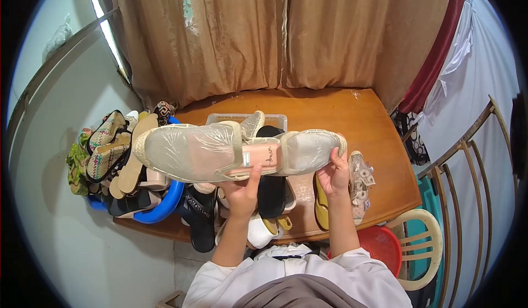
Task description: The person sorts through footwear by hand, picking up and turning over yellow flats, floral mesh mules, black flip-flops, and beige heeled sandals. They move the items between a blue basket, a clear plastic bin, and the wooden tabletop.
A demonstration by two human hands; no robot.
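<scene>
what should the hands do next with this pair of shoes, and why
Probably set the pair of shoes down on the table farther back: the left hand and right hand hold it aloft, and the blue basin looks full.

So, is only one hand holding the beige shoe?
No, the left hand holds the beige shoe at its middle and the right hand holds its heel end.

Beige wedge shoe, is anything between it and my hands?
Nothing visible does. The left hand grips the beige wedge shoe under its middle, and the right hand holds its narrower end; both touch it directly.
</scene>
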